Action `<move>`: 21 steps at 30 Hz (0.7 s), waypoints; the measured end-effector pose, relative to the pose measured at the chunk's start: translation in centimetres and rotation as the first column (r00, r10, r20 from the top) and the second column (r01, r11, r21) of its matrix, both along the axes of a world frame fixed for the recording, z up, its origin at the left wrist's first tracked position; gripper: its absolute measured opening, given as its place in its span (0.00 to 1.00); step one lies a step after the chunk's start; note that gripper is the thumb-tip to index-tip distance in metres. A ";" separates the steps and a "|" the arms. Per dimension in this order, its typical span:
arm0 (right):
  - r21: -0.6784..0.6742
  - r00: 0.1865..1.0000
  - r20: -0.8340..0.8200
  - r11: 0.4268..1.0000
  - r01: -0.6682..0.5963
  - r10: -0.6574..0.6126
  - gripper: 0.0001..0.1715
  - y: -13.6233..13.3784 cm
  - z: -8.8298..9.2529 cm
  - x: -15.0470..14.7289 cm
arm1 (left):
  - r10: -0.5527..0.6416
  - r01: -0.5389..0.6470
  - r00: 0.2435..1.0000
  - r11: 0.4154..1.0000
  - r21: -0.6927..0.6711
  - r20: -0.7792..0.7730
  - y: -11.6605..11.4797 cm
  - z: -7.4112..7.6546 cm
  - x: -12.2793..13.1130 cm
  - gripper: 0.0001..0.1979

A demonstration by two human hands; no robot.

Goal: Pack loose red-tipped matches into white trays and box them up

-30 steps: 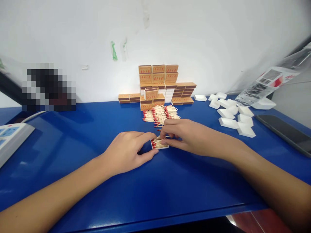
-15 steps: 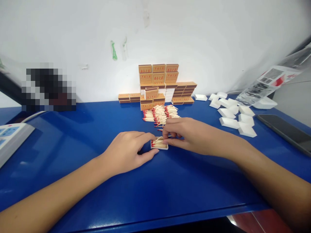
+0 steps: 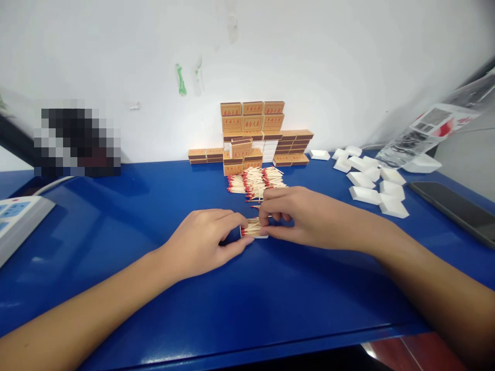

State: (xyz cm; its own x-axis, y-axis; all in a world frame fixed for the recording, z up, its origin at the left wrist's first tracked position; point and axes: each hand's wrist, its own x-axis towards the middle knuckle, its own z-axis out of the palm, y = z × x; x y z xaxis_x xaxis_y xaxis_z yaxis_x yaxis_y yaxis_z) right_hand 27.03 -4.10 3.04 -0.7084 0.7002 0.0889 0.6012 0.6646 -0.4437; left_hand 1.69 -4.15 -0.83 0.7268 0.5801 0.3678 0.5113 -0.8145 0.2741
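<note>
A small white matchbox tray [image 3: 264,236] holds a layer of matches [image 3: 251,230], their red heads toward the left. My left hand [image 3: 207,239] grips the tray's left end between thumb and index finger. At the right end, my right hand [image 3: 292,214] pinches the matches' plain ends with thumb and index finger; its other fingers are curled. Just beyond the hands lies a heap of loose matches [image 3: 255,181], partly hidden by my right hand.
Stacked orange matchboxes [image 3: 252,123] stand against the wall behind the heap. Several empty white trays [image 3: 364,195] lie scattered at the right, near a clear plastic bottle [image 3: 421,126] and a black phone [image 3: 454,210]. A white power strip [image 3: 27,221] sits at the left on the blue table [image 3: 232,319].
My right thumb and index finger have shifted slightly down onto the matches in the tray, which now lie flatter. My left hand has stayed in place.
</note>
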 end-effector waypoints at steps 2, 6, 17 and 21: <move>0.014 1.000 0.007 1.000 -0.009 0.009 0.05 0.1 -0.2 0.0 | -0.010 0.010 1.000 1.000 0.001 0.010 0.0 0.0 0.0 0.09; 0.050 0.999 0.037 0.999 0.001 -0.003 0.03 0.1 -0.2 0.1 | -0.027 0.027 0.999 1.000 -0.003 0.030 0.1 -0.1 0.0 0.08; 0.044 0.995 0.060 0.996 0.081 -0.084 0.03 -0.1 -0.4 -0.2 | -0.080 0.081 0.996 0.997 -0.021 0.049 -0.1 -0.1 0.0 0.06; 0.067 0.995 0.055 0.994 0.086 -0.089 0.04 -0.1 -0.6 -0.2 | -0.088 0.089 0.995 0.996 -0.013 0.048 0.0 -0.2 0.0 0.06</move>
State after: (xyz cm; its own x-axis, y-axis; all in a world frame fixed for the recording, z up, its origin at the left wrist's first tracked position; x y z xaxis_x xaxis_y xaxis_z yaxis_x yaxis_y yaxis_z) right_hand 26.86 -4.21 2.45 -0.6499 0.7538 0.0970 0.6816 0.6345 -0.3645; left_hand 1.65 -4.19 -1.01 0.7576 0.5201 0.3944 0.4238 -0.8515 0.3088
